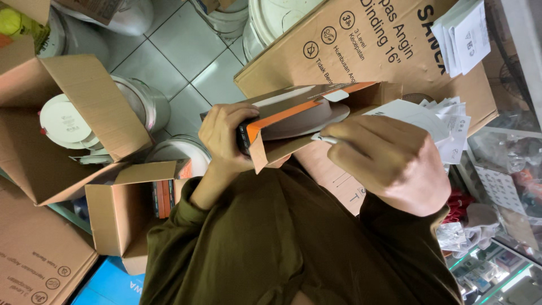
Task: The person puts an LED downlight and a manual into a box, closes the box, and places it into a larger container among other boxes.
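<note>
The left hand (223, 138) clamped the closed end of a flat box (299, 116), bracing it level above the lap, so that the right hand (389, 161), loosely curled, could grip the white disc (307, 121) at the open flap.

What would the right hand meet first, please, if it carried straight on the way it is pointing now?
Most likely the white round disc in the open small carton; the right hand points into that opening, already at the disc's rim. Depth is unclear.
</note>
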